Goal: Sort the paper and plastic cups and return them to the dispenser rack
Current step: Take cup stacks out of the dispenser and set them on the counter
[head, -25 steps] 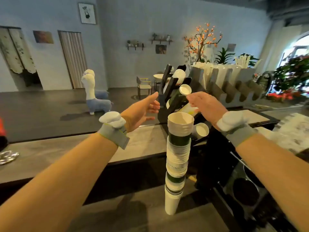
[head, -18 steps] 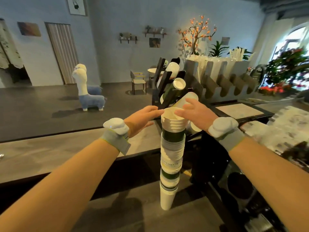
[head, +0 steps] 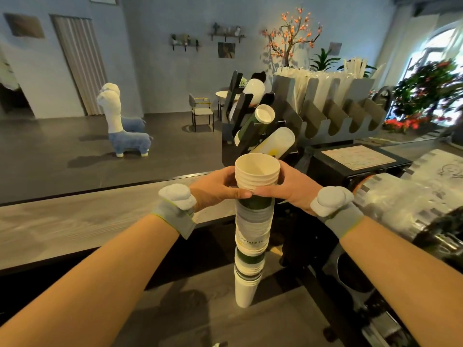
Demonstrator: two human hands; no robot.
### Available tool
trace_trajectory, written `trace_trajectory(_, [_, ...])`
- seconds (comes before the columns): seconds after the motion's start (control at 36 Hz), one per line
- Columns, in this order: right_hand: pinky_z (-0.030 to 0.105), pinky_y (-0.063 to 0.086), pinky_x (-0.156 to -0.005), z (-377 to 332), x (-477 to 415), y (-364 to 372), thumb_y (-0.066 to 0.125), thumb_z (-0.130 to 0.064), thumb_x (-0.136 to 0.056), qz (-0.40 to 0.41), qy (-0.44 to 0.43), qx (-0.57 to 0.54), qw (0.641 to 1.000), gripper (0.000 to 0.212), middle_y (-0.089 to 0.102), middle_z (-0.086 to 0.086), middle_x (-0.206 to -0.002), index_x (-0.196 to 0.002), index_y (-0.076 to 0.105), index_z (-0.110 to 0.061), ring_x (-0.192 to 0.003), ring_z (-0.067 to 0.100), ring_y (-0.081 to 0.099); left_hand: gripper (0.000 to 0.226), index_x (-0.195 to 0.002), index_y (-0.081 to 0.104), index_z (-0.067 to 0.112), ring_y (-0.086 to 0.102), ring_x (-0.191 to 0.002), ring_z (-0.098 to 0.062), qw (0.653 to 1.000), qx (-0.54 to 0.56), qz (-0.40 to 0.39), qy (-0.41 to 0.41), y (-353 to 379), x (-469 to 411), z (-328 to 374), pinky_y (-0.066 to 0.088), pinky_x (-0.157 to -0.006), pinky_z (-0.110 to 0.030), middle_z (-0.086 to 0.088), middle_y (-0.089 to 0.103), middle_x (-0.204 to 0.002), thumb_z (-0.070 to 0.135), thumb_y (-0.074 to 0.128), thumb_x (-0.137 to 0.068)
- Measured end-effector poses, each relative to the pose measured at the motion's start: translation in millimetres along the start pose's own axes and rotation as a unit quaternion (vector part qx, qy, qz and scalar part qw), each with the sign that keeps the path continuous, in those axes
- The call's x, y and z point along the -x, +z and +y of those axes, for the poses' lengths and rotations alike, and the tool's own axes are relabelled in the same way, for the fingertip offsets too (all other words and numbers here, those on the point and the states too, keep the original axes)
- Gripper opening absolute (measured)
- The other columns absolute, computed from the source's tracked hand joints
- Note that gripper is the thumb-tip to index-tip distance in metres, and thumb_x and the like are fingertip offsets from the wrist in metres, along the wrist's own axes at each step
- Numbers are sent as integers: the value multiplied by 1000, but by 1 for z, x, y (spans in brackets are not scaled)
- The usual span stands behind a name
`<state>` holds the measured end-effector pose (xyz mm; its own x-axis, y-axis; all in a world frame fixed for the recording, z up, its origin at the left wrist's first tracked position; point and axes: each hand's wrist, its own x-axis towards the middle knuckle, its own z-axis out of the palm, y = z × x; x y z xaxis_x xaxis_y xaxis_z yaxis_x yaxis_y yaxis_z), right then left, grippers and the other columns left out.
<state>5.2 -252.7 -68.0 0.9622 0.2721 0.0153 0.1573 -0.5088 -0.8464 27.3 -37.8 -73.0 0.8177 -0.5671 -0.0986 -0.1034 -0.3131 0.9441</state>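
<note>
- Both hands, left hand (head: 215, 187) and right hand (head: 292, 186), clasp the top of the stack (head: 251, 236), which stands on the counter (head: 62, 226).
- Rack (head: 250, 126) behind already holds several cup rows.
- Judged: this mixed stack is unsorted.

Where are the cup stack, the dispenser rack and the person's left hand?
cup stack (head: 251, 236): head view, printed side at mid-height.
dispenser rack (head: 244, 106): head view, dark front divider.
left hand (head: 215, 189): head view, back of hand.
</note>
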Motion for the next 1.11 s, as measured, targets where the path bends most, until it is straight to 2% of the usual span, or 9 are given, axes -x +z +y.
trace_trajectory(0.11, [3,40,-78,0,0,0,83,-26,-76,1,-6,3,1000,92,49,-16,-132,-149,26,-27,-118,2,47,90,-145,37,22,49,-132,-22,1000,2,9,9,3,1,6,35,-115,-46,-1,52,-143,37,77,-66])
trace_trajectory(0.25, [24,41,-101,2,-2,-5,87,-38,-69,29,-25,-5,999,94,55,-17,-134,-146,35,-32,-124,3,50,94,-146,37,21,48,-133,-23,999,21,17,25,3,2,10,34,-116,-48,-2,52,-143,42,83,-68])
trace_trajectory(0.36, [2,43,-73,-12,2,-12,82,-28,-77,54,-46,-35,997,72,56,-27,-116,-134,40,-37,-102,-11,54,98,-144,39,25,50,-131,-22,997,30,40,56,4,4,18,35,-116,-46,-3,54,-141,53,77,-59])
trace_trajectory(0.42, [1,42,-69,-17,2,-14,81,-32,-77,67,-52,-32,996,73,54,-30,-113,-136,38,-37,-99,-12,54,92,-142,38,29,49,-131,-22,996,25,48,67,4,5,22,37,-114,-43,-1,52,-142,55,75,-63])
trace_trajectory(0.5, [5,38,-76,-23,3,-13,79,-38,-78,74,-58,-24,995,77,50,-31,-113,-140,34,-37,-100,-10,51,75,-141,36,34,48,-131,-20,995,13,54,78,3,5,25,36,-114,-43,3,50,-143,50,72,-78])
trace_trajectory(0.61, [15,38,-88,-29,5,-13,76,-39,-81,72,-71,-28,995,80,49,-23,-119,-145,28,-34,-107,-2,48,72,-142,35,34,49,-131,-20,995,7,57,88,2,7,26,38,-110,-38,1,50,-144,47,66,-79])
trace_trajectory(0.78, [22,46,-85,-53,11,-22,81,-48,-73,102,-82,-40,991,76,57,-9,-126,-134,38,-34,-112,7,55,65,-139,44,24,62,-118,-14,987,13,104,122,-6,20,46,47,-107,-39,1,62,-130,45,71,-83])
trace_trajectory(0.94, [35,42,-108,-99,18,-37,84,-32,-74,76,-147,-16,986,83,59,-4,-131,-143,39,-23,-123,12,54,56,-129,47,30,62,-117,-11,971,-3,157,179,-18,45,82,45,-108,-39,7,63,-125,44,65,-78])
trace_trajectory(1.11, [41,43,-109,-133,19,-22,83,-25,-75,63,-178,-28,982,78,61,0,-130,-140,41,-14,-122,14,56,64,-139,44,22,59,-123,-17,959,-31,191,209,-41,83,93,44,-110,-43,0,60,-134,46,62,-82])
